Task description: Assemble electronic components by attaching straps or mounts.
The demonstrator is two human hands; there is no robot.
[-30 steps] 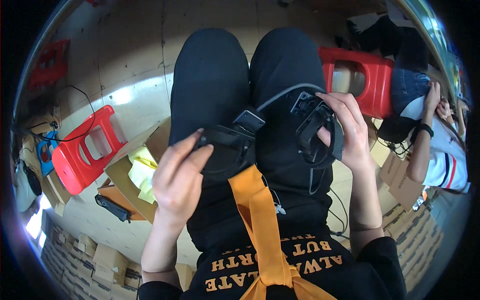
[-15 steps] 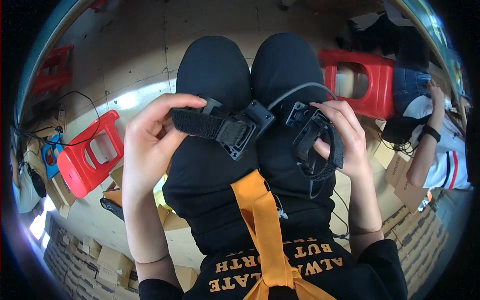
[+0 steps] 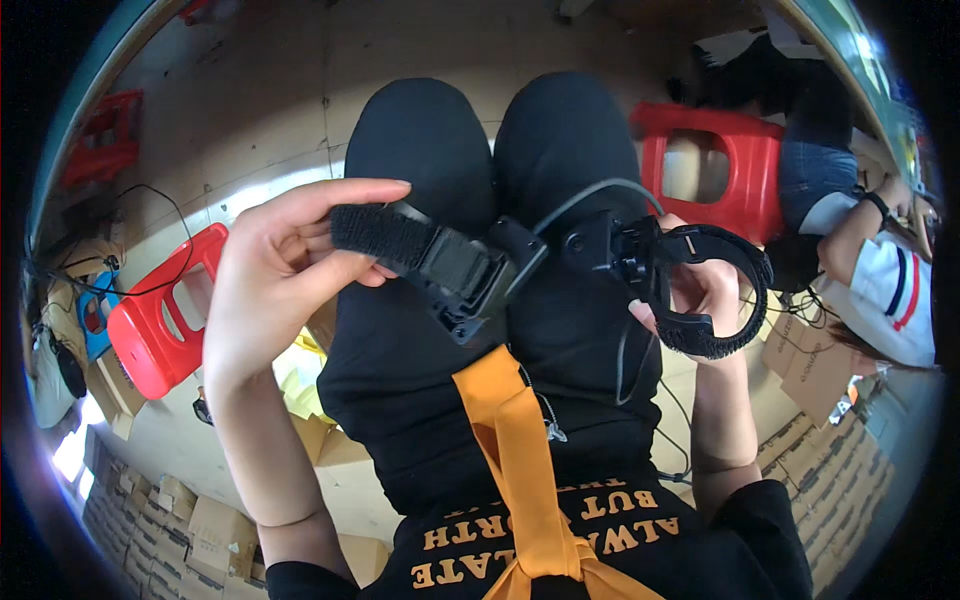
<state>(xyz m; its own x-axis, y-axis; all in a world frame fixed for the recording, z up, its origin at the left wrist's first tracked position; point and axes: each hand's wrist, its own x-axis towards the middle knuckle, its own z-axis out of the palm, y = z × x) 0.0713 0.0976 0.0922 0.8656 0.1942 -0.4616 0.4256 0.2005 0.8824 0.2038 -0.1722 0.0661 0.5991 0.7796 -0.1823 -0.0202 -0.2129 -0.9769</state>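
Over my lap, my left hand (image 3: 275, 265) pinches the end of a black hook-and-loop strap (image 3: 375, 238) between thumb and fingers. That strap runs into a black plastic mount (image 3: 465, 280) with a square plate. On the right, my right hand (image 3: 705, 290) grips a second black hook-and-loop strap (image 3: 757, 275), curled into an open ring; some fingers are hidden behind it. Its black plastic mount (image 3: 615, 250) faces left, over my right thigh. A grey cable (image 3: 600, 187) arches between the two pieces.
An orange fabric band (image 3: 515, 440) hangs down my front. Red stools stand at left (image 3: 165, 320) and right (image 3: 715, 160). At the right, a co-worker's arm (image 3: 850, 235) shows beside a white garment. Cardboard boxes (image 3: 220, 530) lie low at both sides. A thin black cable (image 3: 678, 440) trails beside my right hip.
The right strap has turned and spread into a wider ring, and its mount now faces left. My left hand has shifted slightly left with its strap. The co-worker's arm has moved.
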